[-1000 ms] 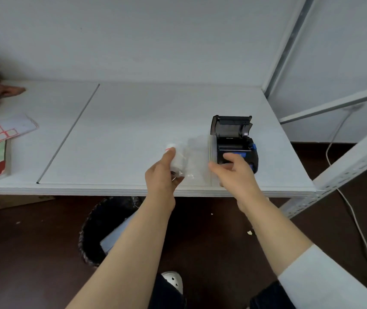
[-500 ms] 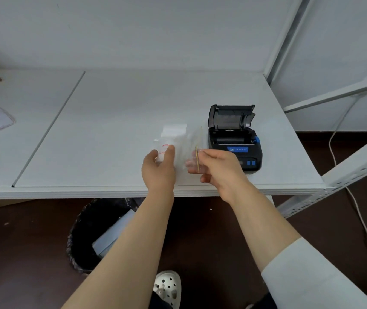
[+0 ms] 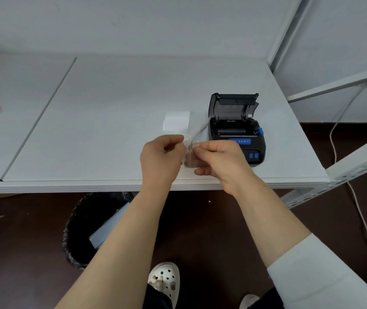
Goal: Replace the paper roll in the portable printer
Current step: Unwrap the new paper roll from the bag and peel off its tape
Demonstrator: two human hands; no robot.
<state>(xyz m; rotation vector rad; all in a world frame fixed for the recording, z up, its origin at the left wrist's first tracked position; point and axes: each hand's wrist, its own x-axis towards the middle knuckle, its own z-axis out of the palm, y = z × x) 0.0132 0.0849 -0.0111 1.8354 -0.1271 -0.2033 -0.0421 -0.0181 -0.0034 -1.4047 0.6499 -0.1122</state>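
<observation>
We hold the clear wrapper (image 3: 197,136) over the near part of the white table (image 3: 111,103). Our left hand (image 3: 159,159) pinches its left side with curled fingers, and our right hand (image 3: 220,159) pinches the right side close by. The white paper roll (image 3: 176,120) sits inside the wrapper just beyond our left fingertips, which do not touch it. The portable printer (image 3: 237,132) stands just to its right, lid raised, partly behind our right hand.
</observation>
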